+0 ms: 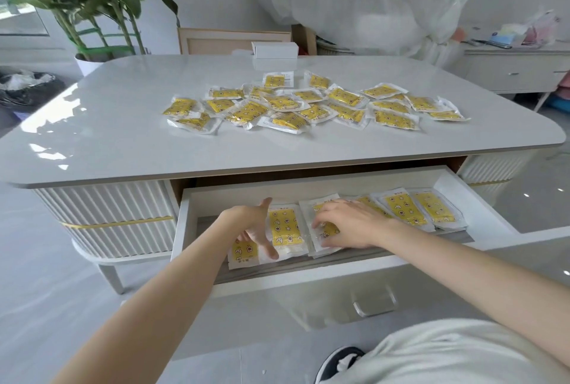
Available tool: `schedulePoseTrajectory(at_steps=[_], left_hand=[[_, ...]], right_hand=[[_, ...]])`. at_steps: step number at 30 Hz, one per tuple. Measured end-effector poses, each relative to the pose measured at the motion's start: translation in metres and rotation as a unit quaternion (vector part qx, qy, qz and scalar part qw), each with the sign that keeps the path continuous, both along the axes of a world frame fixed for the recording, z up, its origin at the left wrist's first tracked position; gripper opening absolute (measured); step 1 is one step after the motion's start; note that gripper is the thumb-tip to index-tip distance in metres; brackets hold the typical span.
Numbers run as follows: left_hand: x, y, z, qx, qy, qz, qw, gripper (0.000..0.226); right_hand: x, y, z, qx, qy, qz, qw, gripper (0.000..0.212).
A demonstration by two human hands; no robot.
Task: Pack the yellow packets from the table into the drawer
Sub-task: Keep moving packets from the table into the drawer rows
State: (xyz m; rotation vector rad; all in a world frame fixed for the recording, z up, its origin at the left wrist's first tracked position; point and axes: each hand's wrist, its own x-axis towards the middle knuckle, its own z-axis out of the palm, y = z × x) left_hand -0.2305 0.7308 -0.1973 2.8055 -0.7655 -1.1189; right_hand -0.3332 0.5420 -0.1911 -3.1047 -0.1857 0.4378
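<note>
A row of yellow packets (283, 224) is being laid flat in the open drawer (181, 223). Each is a clear wrapper over yellow sheeting with small cartoon figures, and its print is too small to be read. The left hand (254, 226) is being held spread, straight fingers touching the leftmost packets. The right hand (348, 224) is being rested on the next, fingers bent; whether that packet is being pinched cannot be told. A loose pile (308, 106) is lying on the table (123, 124), near a white box (275, 49).
</note>
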Motion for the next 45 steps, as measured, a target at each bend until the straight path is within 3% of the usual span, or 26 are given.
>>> schedulePoseTrajectory(at_steps=[3, 6, 11, 14, 17, 20, 25, 31, 37, 41, 45], left_hand=[[0.0, 0.002, 0.002, -0.002, -0.016, 0.002, 1.0, 0.123], [0.001, 0.008, 0.006, -0.016, -0.085, -0.007, 0.996, 0.1], [-0.005, 0.019, 0.03, -0.218, -0.118, 0.042, 0.968, 0.048], [-0.015, 0.026, 0.058, -0.295, -0.163, 0.022, 0.941, 0.03], [-0.011, 0.028, 0.083, -0.317, -0.163, 0.006, 0.934, 0.023], [0.008, 0.019, 0.102, -0.366, -0.167, 0.043, 0.914, 0.023], [0.04, -0.018, 0.103, -0.359, -0.319, 0.053, 0.876, 0.033], [0.064, -0.063, 0.068, -0.27, -0.292, 0.038, 0.917, 0.059], [0.077, -0.071, 0.055, -0.295, -0.389, 0.075, 0.869, 0.085], [0.08, -0.078, 0.05, -0.304, -0.438, 0.099, 0.84, 0.059], [0.078, -0.075, 0.049, -0.288, -0.465, 0.117, 0.829, 0.049]], right_hand=[[-0.002, 0.003, 0.009, 0.046, -0.013, -0.008, 0.999, 0.035], [-0.006, 0.007, 0.027, 0.106, -0.051, -0.03, 0.993, 0.023], [-0.004, 0.01, 0.063, 0.261, -0.156, -0.087, 0.949, 0.015], [0.004, 0.008, 0.088, 0.276, -0.201, -0.102, 0.934, 0.013], [0.011, 0.008, 0.109, 0.248, -0.218, -0.1, 0.939, 0.017], [0.021, 0.006, 0.125, 0.226, -0.231, -0.103, 0.941, 0.022], [0.051, -0.015, 0.126, 0.194, -0.261, -0.14, 0.935, 0.026], [0.096, -0.052, 0.082, 0.232, -0.229, -0.178, 0.929, 0.043], [0.139, -0.058, 0.066, 0.186, -0.2, -0.139, 0.952, 0.055], [0.155, -0.058, 0.06, 0.179, -0.171, -0.135, 0.959, 0.051], [0.155, -0.056, 0.066, 0.111, -0.202, -0.119, 0.966, 0.043]])
